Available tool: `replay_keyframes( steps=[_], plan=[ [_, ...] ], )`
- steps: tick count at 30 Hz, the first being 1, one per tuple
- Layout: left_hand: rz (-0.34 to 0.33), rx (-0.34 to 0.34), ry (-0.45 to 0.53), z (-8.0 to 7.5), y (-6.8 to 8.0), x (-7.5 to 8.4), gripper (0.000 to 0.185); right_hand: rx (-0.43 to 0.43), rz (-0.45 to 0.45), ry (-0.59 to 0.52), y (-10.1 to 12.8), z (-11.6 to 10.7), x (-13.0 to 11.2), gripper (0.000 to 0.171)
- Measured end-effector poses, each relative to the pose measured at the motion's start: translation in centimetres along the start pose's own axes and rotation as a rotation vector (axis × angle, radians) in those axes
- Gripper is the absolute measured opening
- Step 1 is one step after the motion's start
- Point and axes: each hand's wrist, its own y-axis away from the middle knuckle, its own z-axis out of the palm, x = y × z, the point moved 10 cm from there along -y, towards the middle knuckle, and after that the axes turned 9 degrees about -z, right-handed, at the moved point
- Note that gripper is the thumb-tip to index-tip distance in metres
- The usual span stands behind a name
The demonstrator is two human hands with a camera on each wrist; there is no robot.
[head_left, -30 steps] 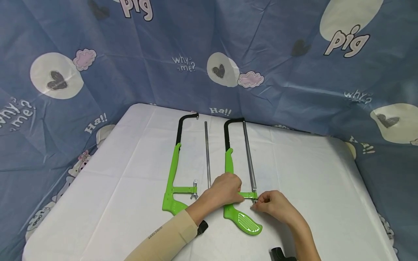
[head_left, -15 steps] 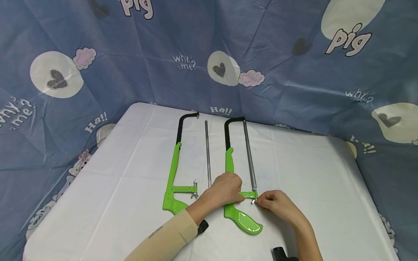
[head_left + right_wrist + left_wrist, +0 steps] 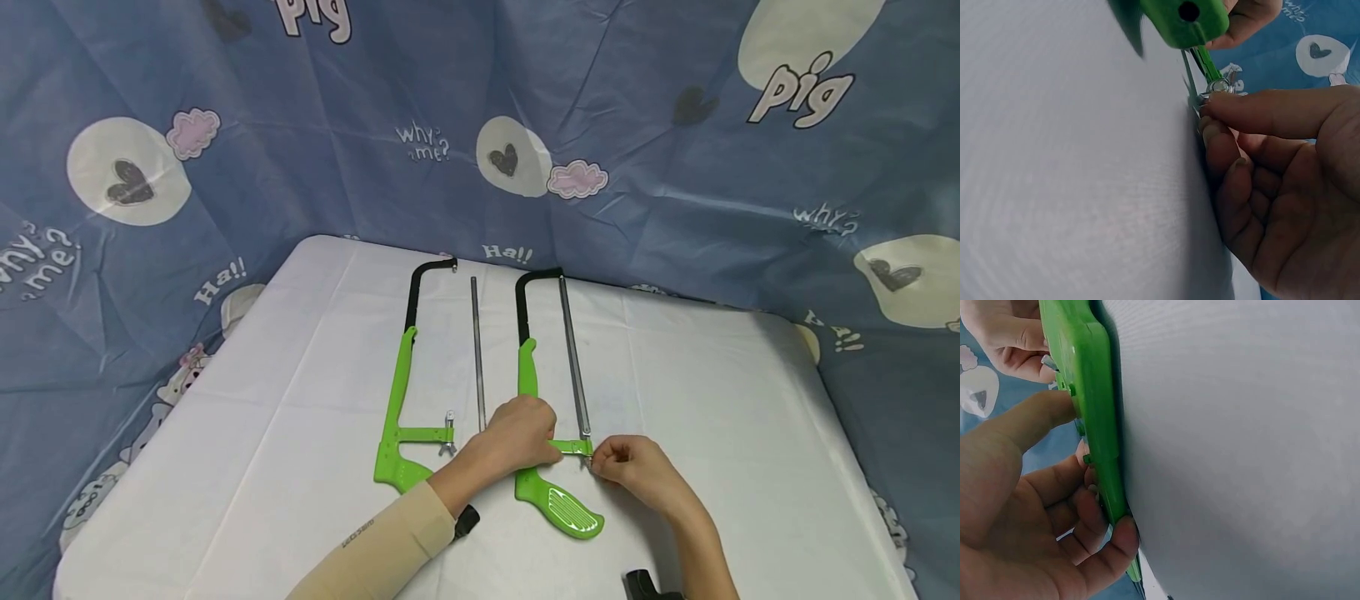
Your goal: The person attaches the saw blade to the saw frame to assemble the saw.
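2 green hacksaws lie flat on the white tabletop [image 3: 262, 433], their handles toward the person and their black frame ends pointing at the blue printed cloth [image 3: 300, 167] that hangs behind. The right hacksaw [image 3: 525, 379] is the one being worked on: it sits near the middle of the tabletop, its blade [image 3: 573, 358] running along its right side down to a small metal wing nut [image 3: 587, 460] at the handle end. The left hand [image 3: 517, 437] grips the green frame just above the handle; the left wrist view shows its fingers curled round the edge of the green plastic with the thumb laid on the upper face. The right hand [image 3: 637, 471] pinches the wing nut between thumb and forefinger, and in the right wrist view the fingertips [image 3: 1210, 109] are pressed to the silver nut right beside the green handle end, with the remaining fingers curled against the tabletop. The left hacksaw [image 3: 401, 392] lies just beside the left forearm with no blade fitted, touched by neither hand, and a loose blade [image 3: 476, 350] lies between the 2 saws, parallel to both. A beige sleeve [image 3: 375, 542] covers the left forearm.
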Motion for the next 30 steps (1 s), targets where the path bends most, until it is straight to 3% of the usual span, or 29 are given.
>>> replay_keyframes(
  steps=[17, 30],
  plan=[
    [0.003, 0.005, -0.003, -0.13, 0.0, 0.13, 0.043, -0.012, 0.055, 0.045, 0.09, 0.2, 0.08, 0.027],
    [0.002, 0.002, 0.0, -0.22, -0.01, 0.13, 0.04, -0.025, 0.021, -0.024, 0.02, -0.1, 0.6, 0.02]
  ],
)
